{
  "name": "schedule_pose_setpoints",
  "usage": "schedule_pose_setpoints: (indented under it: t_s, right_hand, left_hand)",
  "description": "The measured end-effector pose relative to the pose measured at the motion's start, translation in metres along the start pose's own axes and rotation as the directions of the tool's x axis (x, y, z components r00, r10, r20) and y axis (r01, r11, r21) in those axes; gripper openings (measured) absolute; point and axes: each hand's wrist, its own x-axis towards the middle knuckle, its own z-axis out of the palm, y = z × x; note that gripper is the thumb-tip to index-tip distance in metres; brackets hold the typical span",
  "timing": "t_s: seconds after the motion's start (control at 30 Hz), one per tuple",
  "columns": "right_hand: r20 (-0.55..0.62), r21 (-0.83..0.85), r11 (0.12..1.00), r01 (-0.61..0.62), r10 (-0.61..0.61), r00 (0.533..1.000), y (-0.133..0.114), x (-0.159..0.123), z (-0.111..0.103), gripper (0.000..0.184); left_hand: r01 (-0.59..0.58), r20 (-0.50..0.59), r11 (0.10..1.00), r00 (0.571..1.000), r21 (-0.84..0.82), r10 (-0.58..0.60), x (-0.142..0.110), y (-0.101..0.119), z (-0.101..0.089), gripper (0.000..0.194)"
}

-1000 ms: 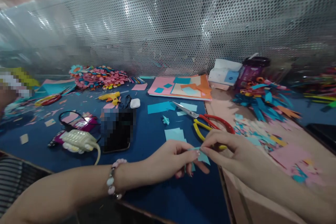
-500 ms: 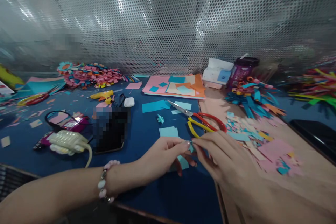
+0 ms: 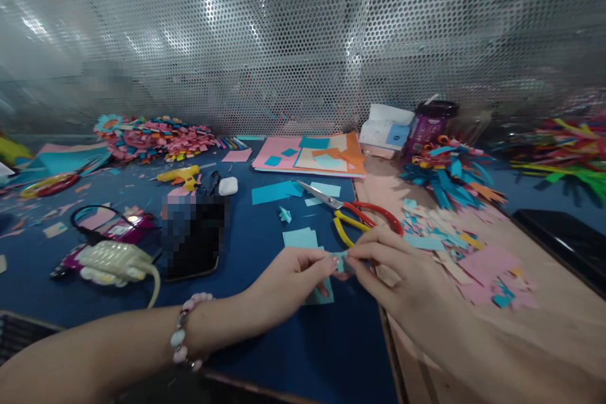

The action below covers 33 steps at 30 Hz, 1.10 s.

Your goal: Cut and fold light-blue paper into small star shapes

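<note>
My left hand [image 3: 298, 271], with a beaded bracelet [image 3: 178, 338] at the wrist, pinches one side of a small light-blue piece of paper [image 3: 341, 261]. The fingers of my right hand [image 3: 402, 271] close on its other side, so both hands hold it between them. Fingertips cover part of the paper. Light-blue paper squares [image 3: 300, 238] lie on the blue table under and behind my left hand. Beyond them rests a small folded light-blue paper shape [image 3: 285, 214]. Scissors [image 3: 350, 211] with red and yellow handles lie just past my right hand, blades pointing away to the left.
Paper sheets [image 3: 265, 154] lie near the perforated metal panel [image 3: 303, 44]. Leftward are a yellow glue gun [image 3: 177, 175], a dark phone [image 3: 196, 240] and a white case [image 3: 228, 186]. Paper scraps [image 3: 492, 265] and a purple jar [image 3: 430, 126] are at right.
Both hands still hold the small light-blue paper, which now shows flatter between the fingertips. My fingers have shifted slightly around it. The whole view has moved a little.
</note>
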Motion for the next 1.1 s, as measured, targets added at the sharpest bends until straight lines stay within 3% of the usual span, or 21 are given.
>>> schedule_pose_setpoints:
  t_s: [0.23, 0.47, 0.57, 0.7, 0.73, 0.8, 0.87, 0.93, 1.03, 1.1]
  right_hand:
    - [0.017, -0.15, 0.968, 0.201, -0.201, 0.979, 0.005, 0.0, 0.001, 0.013]
    - [0.077, -0.501, 0.714, 0.489, -0.526, 0.847, 0.009, -0.004, 0.004, 0.016]
    - [0.108, -0.558, 0.629, 0.542, -0.593, 0.798, 0.004, -0.004, 0.002, 0.018]
    - [0.115, -0.581, 0.584, 0.566, -0.63, 0.768, 0.001, -0.007, 0.003, 0.019]
    - [0.105, -0.566, 0.602, 0.563, -0.625, 0.774, 0.001, -0.007, 0.003, 0.02]
    - [0.051, -0.474, 0.72, 0.506, -0.551, 0.833, 0.0, -0.008, 0.003, 0.022]
    - [-0.007, -0.293, 0.882, 0.37, -0.389, 0.921, -0.001, -0.007, 0.001, 0.023]
    - [-0.008, -0.089, 0.976, 0.199, -0.201, 0.98, -0.003, -0.005, -0.003, 0.02]
    - [0.072, 0.108, 0.994, 0.004, -0.012, 0.997, -0.004, 0.0, -0.008, 0.014]
    - [0.138, 0.18, 0.982, -0.063, 0.039, 0.99, 0.0, 0.003, -0.01, 0.013]
  left_hand:
    - [0.0, 0.004, 0.998, 1.0, -0.068, 0.0, 0.002, 0.0, 0.001, 0.036]
    - [0.008, 0.016, 0.976, 1.0, -0.217, -0.004, 0.003, -0.003, 0.002, 0.04]
    - [-0.004, 0.0, 0.964, 1.0, -0.267, 0.004, 0.003, -0.005, 0.001, 0.04]
    - [-0.038, -0.018, 0.979, 0.999, -0.2, 0.035, 0.003, -0.008, -0.001, 0.037]
    - [-0.047, -0.019, 0.983, 0.999, -0.175, 0.044, 0.003, -0.008, -0.002, 0.037]
    - [-0.061, -0.006, 0.989, 0.998, -0.138, 0.061, 0.002, -0.007, -0.003, 0.037]
    - [-0.07, 0.011, 0.993, 0.997, -0.092, 0.071, 0.001, -0.005, -0.003, 0.037]
    - [-0.085, 0.018, 0.996, 0.996, -0.03, 0.085, -0.001, -0.002, -0.004, 0.036]
    - [-0.109, 0.018, 0.992, 0.994, 0.057, 0.108, -0.002, 0.002, -0.004, 0.034]
    - [-0.113, 0.023, 0.989, 0.994, 0.095, 0.111, -0.002, 0.003, -0.004, 0.035]
